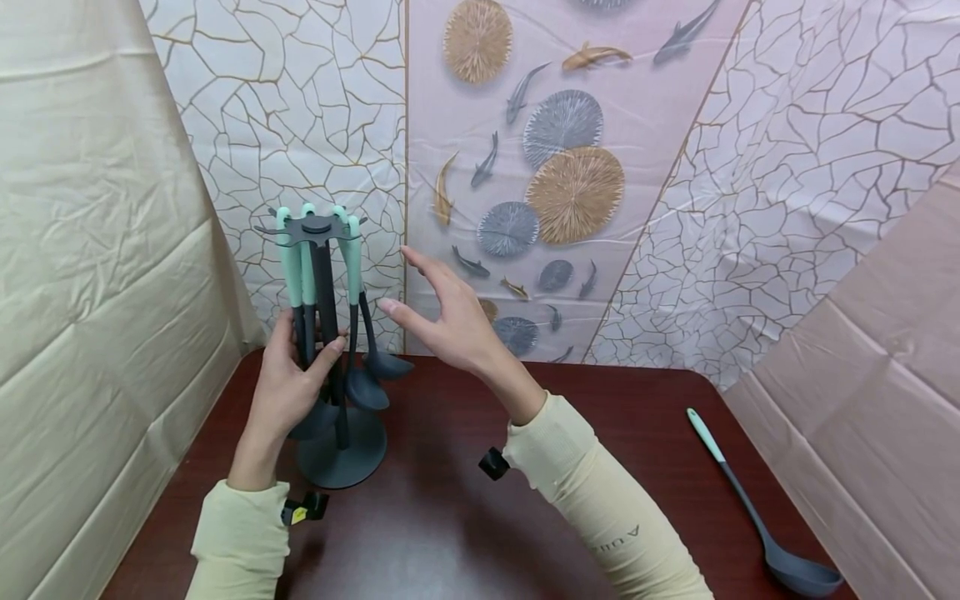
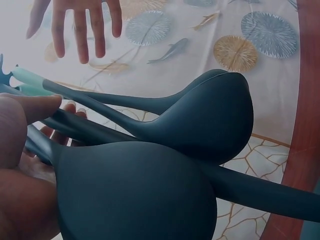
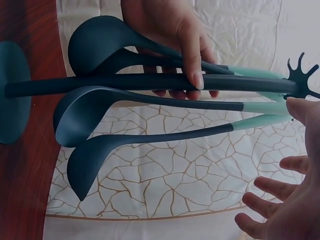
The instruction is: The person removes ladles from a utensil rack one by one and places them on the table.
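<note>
A dark utensil stand point(image 1: 341, 467) with a round base and a hooked top stands on the left of the table. Several ladles with mint-green handles hang from it. My left hand point(image 1: 285, 387) grips the stand's pole point(image 3: 135, 81) together with the shafts of the ladles on the left side, the thumb crossing in front and the fingers behind. One ladle's bowl point(image 2: 135, 190) hangs close by that hand. Two more ladles point(image 3: 85, 165) hang on the right side, untouched. To the right of the stand, my right hand point(image 1: 453, 321) is held in the air with fingers spread, holding nothing.
Another ladle point(image 1: 750, 504) with a mint-green handle lies by the right edge of the dark red table point(image 1: 420, 533). Patterned cloth point(image 1: 675, 283) hangs behind the table, and beige cloth point(image 1: 97, 333) drapes along its left side.
</note>
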{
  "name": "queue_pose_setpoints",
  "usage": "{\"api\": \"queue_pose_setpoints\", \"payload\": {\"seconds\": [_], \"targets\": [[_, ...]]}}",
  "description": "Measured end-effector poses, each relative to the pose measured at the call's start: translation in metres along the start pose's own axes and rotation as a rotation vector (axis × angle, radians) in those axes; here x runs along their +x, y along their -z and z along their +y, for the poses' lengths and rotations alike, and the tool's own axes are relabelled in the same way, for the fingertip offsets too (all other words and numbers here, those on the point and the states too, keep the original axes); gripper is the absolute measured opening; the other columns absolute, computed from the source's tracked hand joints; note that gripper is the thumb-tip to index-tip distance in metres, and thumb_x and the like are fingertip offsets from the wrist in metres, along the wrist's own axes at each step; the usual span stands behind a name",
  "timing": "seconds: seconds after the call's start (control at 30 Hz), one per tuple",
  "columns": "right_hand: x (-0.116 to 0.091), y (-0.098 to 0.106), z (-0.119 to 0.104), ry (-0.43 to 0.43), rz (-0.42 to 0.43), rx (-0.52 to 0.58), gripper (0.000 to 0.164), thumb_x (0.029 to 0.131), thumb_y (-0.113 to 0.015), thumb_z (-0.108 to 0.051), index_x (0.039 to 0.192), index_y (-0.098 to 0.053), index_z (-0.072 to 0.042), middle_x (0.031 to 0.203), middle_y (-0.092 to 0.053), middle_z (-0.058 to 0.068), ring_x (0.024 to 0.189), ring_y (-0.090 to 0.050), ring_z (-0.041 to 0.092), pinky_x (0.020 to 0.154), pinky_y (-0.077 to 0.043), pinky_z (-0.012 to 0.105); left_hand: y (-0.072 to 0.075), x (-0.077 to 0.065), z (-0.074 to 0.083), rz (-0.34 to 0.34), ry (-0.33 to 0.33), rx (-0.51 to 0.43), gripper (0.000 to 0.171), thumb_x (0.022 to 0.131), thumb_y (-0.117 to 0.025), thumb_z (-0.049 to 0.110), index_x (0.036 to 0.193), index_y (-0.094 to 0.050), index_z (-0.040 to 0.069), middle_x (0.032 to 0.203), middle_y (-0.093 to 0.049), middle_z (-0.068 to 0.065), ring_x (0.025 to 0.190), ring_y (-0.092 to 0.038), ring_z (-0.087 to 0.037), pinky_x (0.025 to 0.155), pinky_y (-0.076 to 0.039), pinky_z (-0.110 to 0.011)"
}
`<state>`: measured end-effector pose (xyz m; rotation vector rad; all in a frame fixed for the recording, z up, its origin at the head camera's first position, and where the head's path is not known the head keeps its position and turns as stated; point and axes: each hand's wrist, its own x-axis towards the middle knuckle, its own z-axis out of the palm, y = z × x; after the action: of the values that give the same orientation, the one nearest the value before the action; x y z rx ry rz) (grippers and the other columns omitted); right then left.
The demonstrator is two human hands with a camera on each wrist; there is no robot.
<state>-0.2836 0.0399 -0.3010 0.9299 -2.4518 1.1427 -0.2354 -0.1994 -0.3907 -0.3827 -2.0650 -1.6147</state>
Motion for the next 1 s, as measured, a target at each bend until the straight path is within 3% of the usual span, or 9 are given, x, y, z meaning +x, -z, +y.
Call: {"api": "queue_pose_setpoints", "payload": {"seconds": [0.13, 0.37, 0.47, 0.63, 0.8, 1.0], "targets": [[0.002, 0.0, -0.002, 0.007, -0.002, 0.006, 0.077, 0.098, -0.063, -0.061, 0.166, -0.036, -0.035, 0.163, -0.046, -0.005, 0.148, -0.043, 0.013, 0.118, -0.039, 0.05, -0.001, 0.001, 0.0, 0.007, 0.003, -0.006, 0.052, 0.104, -0.069, 0.011, 0.146, -0.041, 0.001, 0.126, -0.071, -0.023, 0.097, -0.071, -0.007, 0.082, -0.055, -0.016], [0.005, -0.002, -0.006, 0.029, -0.001, 0.028, 0.077, 0.099, -0.065, -0.056, 0.166, -0.038, -0.029, 0.159, -0.05, 0.001, 0.143, -0.049, 0.017, 0.117, -0.042, 0.043, -0.001, 0.0, 0.001, 0.015, 0.012, -0.005, 0.048, 0.104, -0.07, 0.013, 0.142, -0.043, 0.0, 0.123, -0.073, -0.019, 0.094, -0.071, -0.017, 0.081, -0.055, -0.017], [0.007, -0.003, -0.008, 0.047, 0.008, 0.049, 0.075, 0.1, -0.066, -0.053, 0.165, -0.039, -0.027, 0.157, -0.052, 0.002, 0.141, -0.051, 0.019, 0.115, -0.044, 0.042, -0.001, 0.0, 0.002, 0.013, 0.018, 0.006, 0.049, 0.104, -0.07, 0.014, 0.142, -0.043, 0.001, 0.123, -0.073, -0.019, 0.096, -0.071, -0.015, 0.082, -0.055, -0.017], [0.008, -0.005, -0.011, 0.107, 0.058, 0.114, 0.065, 0.104, -0.067, -0.039, 0.163, -0.045, -0.021, 0.147, -0.059, 0.007, 0.132, -0.059, 0.023, 0.106, -0.052, 0.041, 0.002, 0.001, -0.001, -0.012, 0.039, 0.039, 0.053, 0.104, -0.071, 0.02, 0.145, -0.042, 0.004, 0.124, -0.071, -0.021, 0.098, -0.07, -0.01, 0.084, -0.055, -0.018], [0.011, -0.006, -0.015, 0.156, 0.089, 0.157, 0.056, 0.105, -0.067, -0.025, 0.158, -0.05, -0.016, 0.139, -0.064, 0.007, 0.125, -0.063, 0.02, 0.1, -0.056, 0.034, 0.01, 0.001, -0.006, -0.039, 0.077, 0.065, 0.05, 0.104, -0.071, 0.027, 0.142, -0.047, 0.005, 0.119, -0.069, -0.018, 0.094, -0.07, -0.013, 0.078, -0.057, -0.021], [0.018, -0.008, -0.023, 0.175, 0.082, 0.213, 0.053, 0.104, -0.07, -0.021, 0.154, -0.054, -0.013, 0.135, -0.067, 0.007, 0.119, -0.068, 0.021, 0.095, -0.057, 0.031, 0.014, 0.002, -0.01, -0.045, 0.05, 0.069, 0.04, 0.109, -0.062, 0.027, 0.139, -0.051, 0.003, 0.116, -0.07, -0.017, 0.091, -0.069, -0.016, 0.078, -0.055, -0.02]]}}
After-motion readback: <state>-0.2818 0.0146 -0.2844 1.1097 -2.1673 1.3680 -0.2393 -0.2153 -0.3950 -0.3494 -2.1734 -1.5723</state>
